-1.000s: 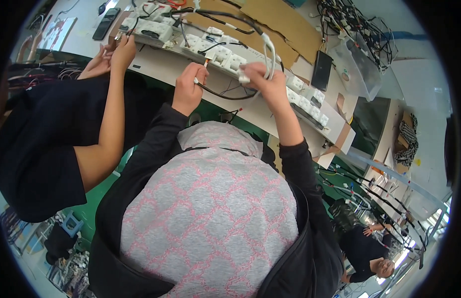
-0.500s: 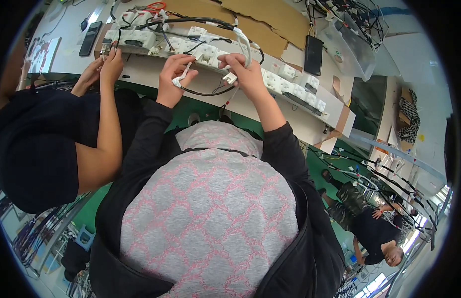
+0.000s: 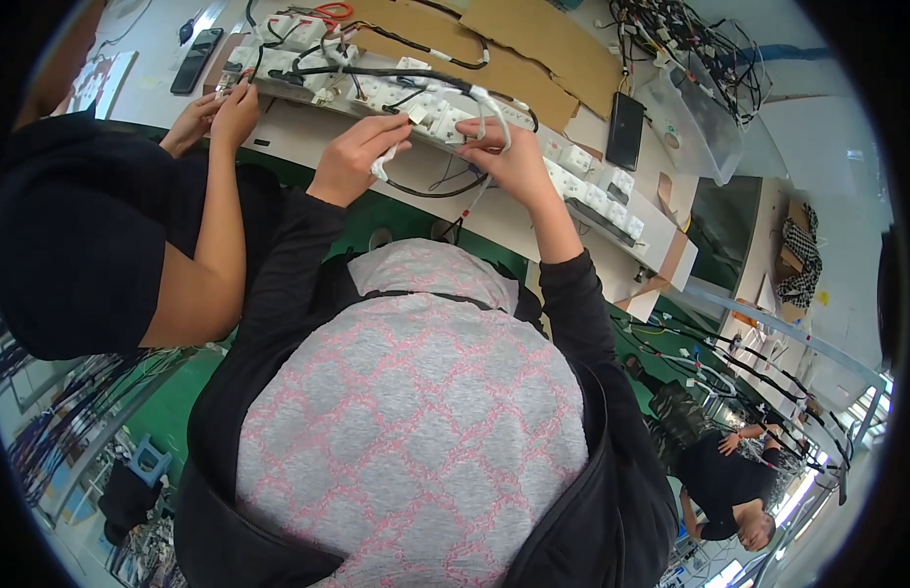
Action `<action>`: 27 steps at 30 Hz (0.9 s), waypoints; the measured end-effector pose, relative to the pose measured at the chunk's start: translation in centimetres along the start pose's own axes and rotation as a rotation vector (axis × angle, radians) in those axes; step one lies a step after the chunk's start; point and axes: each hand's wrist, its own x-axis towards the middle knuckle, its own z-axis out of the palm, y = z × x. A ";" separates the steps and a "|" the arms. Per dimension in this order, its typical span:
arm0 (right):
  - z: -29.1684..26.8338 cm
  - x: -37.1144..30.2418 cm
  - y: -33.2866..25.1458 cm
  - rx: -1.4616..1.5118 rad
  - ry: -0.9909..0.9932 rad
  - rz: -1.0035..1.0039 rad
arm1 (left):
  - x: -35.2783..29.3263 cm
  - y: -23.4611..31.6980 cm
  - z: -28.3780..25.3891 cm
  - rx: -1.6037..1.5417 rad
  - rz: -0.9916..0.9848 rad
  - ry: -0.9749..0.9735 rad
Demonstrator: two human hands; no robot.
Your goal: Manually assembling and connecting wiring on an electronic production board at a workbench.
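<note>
My left hand (image 3: 357, 162) is closed in a pinch, with a small white connector (image 3: 417, 115) at its fingertips. Under that hand a white-taped wire end (image 3: 381, 165) hangs and runs into a black cable (image 3: 431, 194) looping toward my right hand. The fingers of my right hand (image 3: 514, 162) are closed around a white connector, mostly hidden, against the row of white fixture blocks (image 3: 377, 93). White-wrapped branches (image 3: 496, 110) of the wire harness (image 3: 396, 71) pass over the right hand.
To the left, a co-worker's hands (image 3: 220, 118) work at the same fixture board. Phones lie at the left (image 3: 196, 61) and right (image 3: 624, 131). Cardboard (image 3: 543, 59) covers the bench behind; a clear plastic bin (image 3: 700, 127) with cables stands at the right.
My right hand has brought its connector up to the fixture blocks. My left hand has moved right and up, closer to them, now with a white connector showing at its fingertips.
</note>
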 end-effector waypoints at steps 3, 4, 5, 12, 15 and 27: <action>0.5 0.0 0.5 -0.311 0.091 -0.162 | -0.2 0.4 0.3 -0.004 -0.021 -0.002; 0.8 0.0 0.4 -0.384 0.134 -0.219 | -0.3 0.5 0.4 -0.011 -0.037 -0.016; 1.0 -0.1 0.3 -0.383 0.136 -0.218 | -0.3 0.6 0.3 -0.012 -0.036 -0.018; 0.9 -0.6 0.3 -0.729 0.191 -0.457 | 0.5 1.0 -0.1 0.006 -0.153 -0.135; 0.8 -0.7 -0.1 -0.695 0.153 -0.381 | 1.5 0.9 -0.5 -0.035 -0.221 -0.183; 1.1 -0.5 -1.8 -0.072 0.184 0.118 | 3.8 0.8 -1.4 -0.069 -0.390 -0.394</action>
